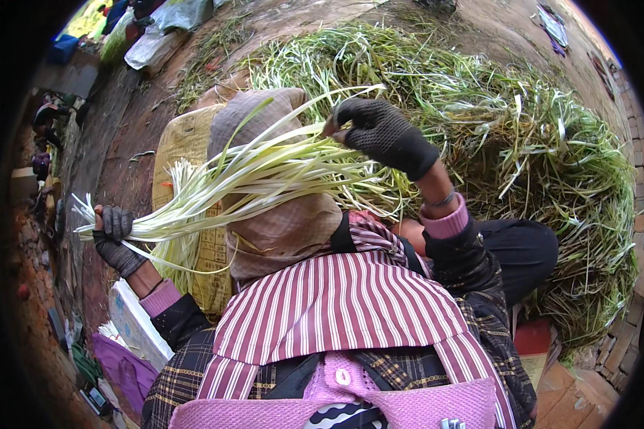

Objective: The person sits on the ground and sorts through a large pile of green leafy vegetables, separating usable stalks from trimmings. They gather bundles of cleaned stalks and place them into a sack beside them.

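Observation:
My left hand (115,236), in a dark fingerless glove, grips a bunch of long pale yellow-green leafy stalks (257,182) near its white ends at the left. The bunch stretches to the right above my lap, which a brown cloth (290,225) covers. My right hand (375,131), in a dark mesh fingerless glove, is at the leafy end, thumb and fingertips brought together at the leaves; whether a leaf is pinched between them is unclear. More pale stalks (180,263) lie on a yellow printed sack (214,289) under and beside the held bunch.
A large heap of loose green and withered leaves (515,139) spreads to the right and ahead. At lower left are a white box (139,316) and a purple cloth (121,364). Plastic-wrapped bundles (155,45) stand at upper left; a person (48,120) is at the far left.

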The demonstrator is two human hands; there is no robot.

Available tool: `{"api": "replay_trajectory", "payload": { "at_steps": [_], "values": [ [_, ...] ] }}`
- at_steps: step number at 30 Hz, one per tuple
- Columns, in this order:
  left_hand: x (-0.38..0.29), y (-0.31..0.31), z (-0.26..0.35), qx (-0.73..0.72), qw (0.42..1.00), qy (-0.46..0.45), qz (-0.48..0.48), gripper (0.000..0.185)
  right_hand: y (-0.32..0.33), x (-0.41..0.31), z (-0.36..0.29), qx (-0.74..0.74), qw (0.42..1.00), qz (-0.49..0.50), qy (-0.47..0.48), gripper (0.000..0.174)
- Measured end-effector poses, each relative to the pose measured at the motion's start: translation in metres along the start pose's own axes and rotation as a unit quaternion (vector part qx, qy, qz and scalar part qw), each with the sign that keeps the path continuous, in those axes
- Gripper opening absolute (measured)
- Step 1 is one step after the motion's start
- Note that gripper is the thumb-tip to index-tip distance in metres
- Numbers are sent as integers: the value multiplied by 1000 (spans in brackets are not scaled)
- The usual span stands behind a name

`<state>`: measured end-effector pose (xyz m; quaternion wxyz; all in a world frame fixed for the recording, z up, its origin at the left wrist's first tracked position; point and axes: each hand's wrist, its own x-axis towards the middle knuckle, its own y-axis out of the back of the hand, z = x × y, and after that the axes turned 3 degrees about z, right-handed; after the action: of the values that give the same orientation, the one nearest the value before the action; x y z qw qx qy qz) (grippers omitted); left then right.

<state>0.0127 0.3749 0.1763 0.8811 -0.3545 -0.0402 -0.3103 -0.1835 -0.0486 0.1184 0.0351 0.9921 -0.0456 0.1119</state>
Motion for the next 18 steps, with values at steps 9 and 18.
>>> {"api": "replay_trajectory", "payload": {
  "at_steps": [9, 18],
  "values": [
    [-4, -6, -4, -16, 1000, 0, 11, 14, -39, -3, 9, -146, 989, -19, -6, 12],
    [-3, -3, -7, -6, 1000, -7, 15, 15, -50, -2, 4, -231, 969, 51, -66, 21]
  ]
}}
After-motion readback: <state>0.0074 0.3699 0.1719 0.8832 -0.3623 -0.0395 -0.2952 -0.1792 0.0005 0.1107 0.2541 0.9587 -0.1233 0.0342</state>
